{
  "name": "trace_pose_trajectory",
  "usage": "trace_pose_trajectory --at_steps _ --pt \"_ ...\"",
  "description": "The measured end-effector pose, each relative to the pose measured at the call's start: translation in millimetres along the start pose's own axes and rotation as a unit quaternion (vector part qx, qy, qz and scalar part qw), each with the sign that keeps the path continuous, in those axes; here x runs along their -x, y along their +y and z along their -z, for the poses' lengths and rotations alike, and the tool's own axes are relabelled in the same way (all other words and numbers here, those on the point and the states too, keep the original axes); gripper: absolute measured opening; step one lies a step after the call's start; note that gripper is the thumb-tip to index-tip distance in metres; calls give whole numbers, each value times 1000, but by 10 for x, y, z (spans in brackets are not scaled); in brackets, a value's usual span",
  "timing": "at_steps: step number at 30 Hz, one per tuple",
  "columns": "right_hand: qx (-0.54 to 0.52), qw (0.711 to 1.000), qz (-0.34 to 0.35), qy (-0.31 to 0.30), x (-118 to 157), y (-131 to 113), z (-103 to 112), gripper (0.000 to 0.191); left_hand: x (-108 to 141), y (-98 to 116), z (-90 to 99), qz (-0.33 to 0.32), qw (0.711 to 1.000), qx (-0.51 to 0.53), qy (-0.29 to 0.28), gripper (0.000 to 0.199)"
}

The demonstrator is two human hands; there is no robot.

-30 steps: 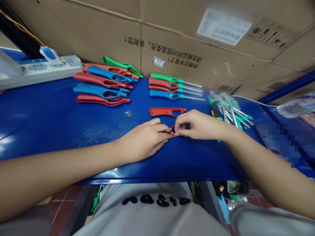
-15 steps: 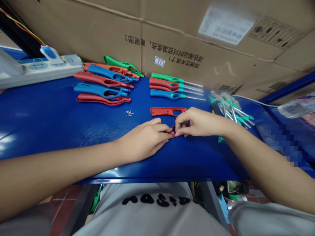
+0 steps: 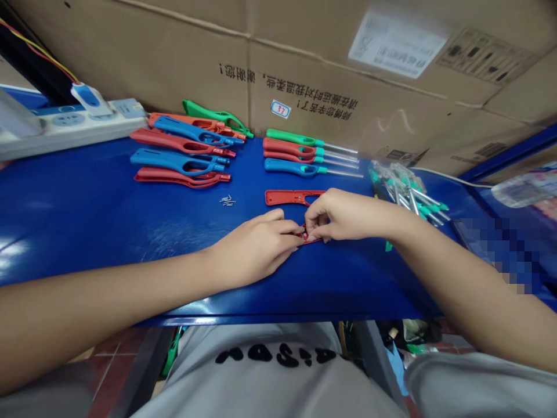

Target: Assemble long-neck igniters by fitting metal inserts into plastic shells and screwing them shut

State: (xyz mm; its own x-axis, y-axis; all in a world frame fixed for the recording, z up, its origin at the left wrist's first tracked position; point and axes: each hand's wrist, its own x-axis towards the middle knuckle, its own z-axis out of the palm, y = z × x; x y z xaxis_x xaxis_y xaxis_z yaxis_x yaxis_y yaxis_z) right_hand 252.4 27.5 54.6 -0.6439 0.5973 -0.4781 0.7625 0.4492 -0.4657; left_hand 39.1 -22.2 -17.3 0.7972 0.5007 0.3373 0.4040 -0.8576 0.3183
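Note:
My left hand (image 3: 256, 247) lies low over the blue table, its closed fingers gripping a red lighter casing half (image 3: 314, 240) that is mostly hidden beneath both hands. From the right, my right hand (image 3: 342, 215) pinches down at the inside of that casing; whatever is between the fingertips is too small to make out. Just beyond the hands rests a second red casing half (image 3: 282, 198), hollow side up, its right end covered by my right hand. A little pile of small metal pins (image 3: 227, 201) sits to the left of it.
Assembled lighters with metal tubes (image 3: 291, 167) line up behind the hands. Stacked coloured casings (image 3: 174, 159) lie at the back left, near a power strip (image 3: 65, 125). Metal tubes with green ends (image 3: 407, 194) are heaped to the right. A large cardboard box (image 3: 183, 64) walls off the back.
My right hand has shifted slightly left over the held casing, its fingers curled closer in. My left hand stays in place.

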Motion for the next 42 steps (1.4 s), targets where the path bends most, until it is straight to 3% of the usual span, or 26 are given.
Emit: trace_pose_trajectory --at_steps 9,20,26,33,42 --pt "-64 997 -40 -23 -27 56 -2 7 -5 -9 6 -13 1000 2 -4 29" --pt "-10 995 -92 -35 -84 -50 10 12 -4 6 9 -2 1000 4 -11 29" --pt "46 996 -80 -19 -77 -83 -1 11 -14 3 13 -4 1000 -7 -15 29" --pt "-50 996 -74 -14 0 29 -21 10 1 -3 5 -10 1000 -8 -4 28" --pt "-12 1000 -27 -6 28 34 10 13 -7 6 18 -12 1000 -18 -10 30"
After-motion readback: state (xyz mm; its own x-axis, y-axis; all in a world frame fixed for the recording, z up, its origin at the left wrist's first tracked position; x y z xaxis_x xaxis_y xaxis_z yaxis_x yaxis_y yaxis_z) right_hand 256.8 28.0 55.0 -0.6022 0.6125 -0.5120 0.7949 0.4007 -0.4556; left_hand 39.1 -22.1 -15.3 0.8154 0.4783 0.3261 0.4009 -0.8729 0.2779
